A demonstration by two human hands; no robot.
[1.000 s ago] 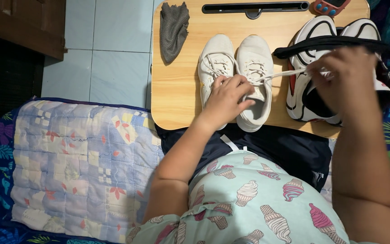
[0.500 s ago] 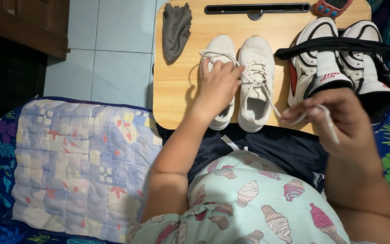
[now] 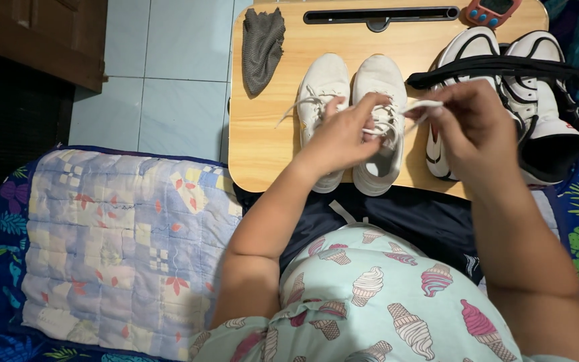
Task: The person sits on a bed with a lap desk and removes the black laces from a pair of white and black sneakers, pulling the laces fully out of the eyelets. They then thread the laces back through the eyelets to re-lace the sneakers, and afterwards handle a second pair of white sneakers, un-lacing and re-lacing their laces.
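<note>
Small red gadget (image 3: 492, 10) with dark screen and blue buttons, tray's (image 3: 269, 147) far edge

White shoes (image 3: 353, 127), grey cloth (image 3: 261, 47), light wooden table (image 3: 263, 134)

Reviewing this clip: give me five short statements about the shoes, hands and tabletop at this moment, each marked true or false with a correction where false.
1. The right hand pinches a white shoelace. True.
2. The left hand rests on the quilt. False: it is over the white sneakers, its fingers at the laces.
3. A grey cloth lies at the far left of the wooden lap table. True.
4. The white sneakers stand on the tiled floor. False: they stand on the lap table.
5. A second pair, white with black trim, sits to the right. True.
</note>
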